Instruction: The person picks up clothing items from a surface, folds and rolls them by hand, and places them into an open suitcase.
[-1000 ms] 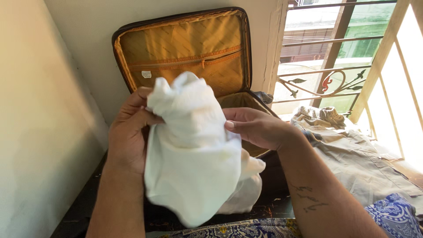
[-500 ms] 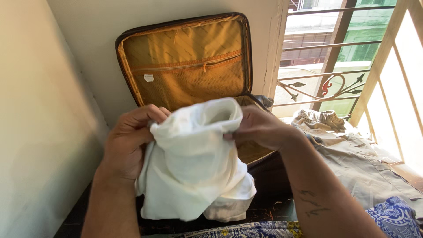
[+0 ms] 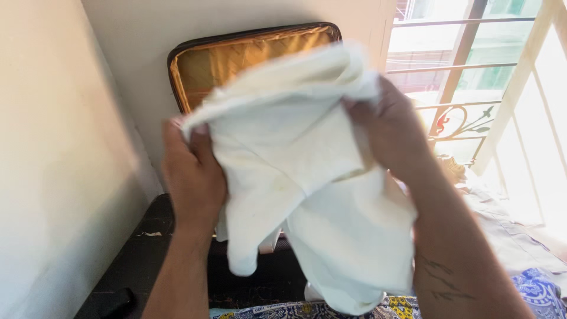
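A white cloth (image 3: 307,177) is held up in the air between both hands, in front of the open suitcase and covering most of it from view. The fabric is crumpled and doubled over along its top edge, and its lower folds hang loose towards the person's lap. The left hand (image 3: 192,177) grips the cloth's left edge, fingers closed into the fabric. The right hand (image 3: 390,127) clasps the upper right corner, with the bunched material gathered under its fingers. Both forearms rise from the bottom of the view.

Behind the cloth, the suitcase lid (image 3: 236,59) stands upright against the pale wall (image 3: 65,147), showing a yellow-brown lining inside a dark rim. The suitcase sits on a dark surface (image 3: 147,248). To the right is a window with a metal grille (image 3: 466,88), brightly lit from outside. Beige fabric (image 3: 508,224) lies below the window, and a blue patterned cloth (image 3: 543,289) shows at the lower right.
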